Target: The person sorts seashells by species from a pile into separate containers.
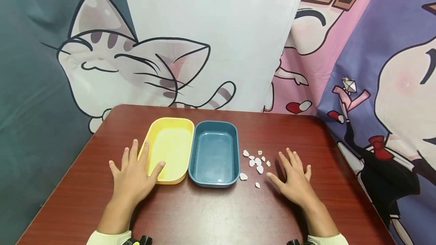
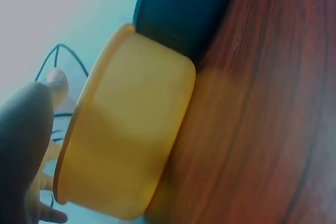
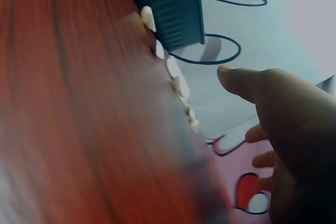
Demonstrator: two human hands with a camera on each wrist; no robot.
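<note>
My left hand (image 1: 132, 180) has its fingers spread over the near left edge of a yellow tray (image 1: 185, 179). It holds nothing; whether it touches the rim I cannot tell. In the left wrist view the tray's outer wall (image 2: 126, 124) stands beside the thumb. Against the yellow tray's right side sits a dark blue tray (image 1: 214, 139). Several small white pieces (image 1: 260, 169), like pebbles or shells, lie scattered to the right of it. My right hand (image 1: 295, 184) hovers just right of those pieces (image 3: 173, 68), its fingers apart and nothing in its grasp.
All of this is on a reddish-brown wooden table (image 1: 218, 218). A cloth (image 1: 218, 18) with cartoon cats hangs behind the table's far edge, and a purple cartoon cloth (image 1: 357, 63) hangs along the right side.
</note>
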